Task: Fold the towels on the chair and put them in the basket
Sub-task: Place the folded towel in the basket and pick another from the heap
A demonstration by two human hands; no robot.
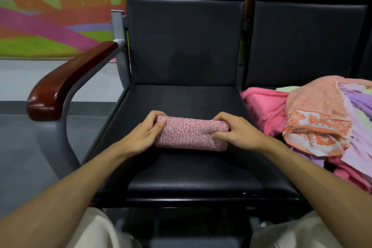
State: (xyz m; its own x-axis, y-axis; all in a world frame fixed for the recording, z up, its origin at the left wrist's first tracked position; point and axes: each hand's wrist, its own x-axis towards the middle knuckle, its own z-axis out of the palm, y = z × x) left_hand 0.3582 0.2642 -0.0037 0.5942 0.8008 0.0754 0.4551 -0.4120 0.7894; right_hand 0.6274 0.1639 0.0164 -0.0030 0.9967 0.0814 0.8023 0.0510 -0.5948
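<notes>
The armrest (66, 84) stood at far left, clear of the work. The left hand (144, 133) gripped the left end of the towel (191, 134), fingers curled over its far edge. The towel lay as a compact folded bundle mid-seat on the chair (181, 175). The right hand (234, 130) pinched the right end likewise. A pile (314, 119) of unfolded towels lay on the next seat, right. No basket was in view. Judgement: both ends should be kept clamped evenly and lifted together, lest the fold spring open.
</notes>
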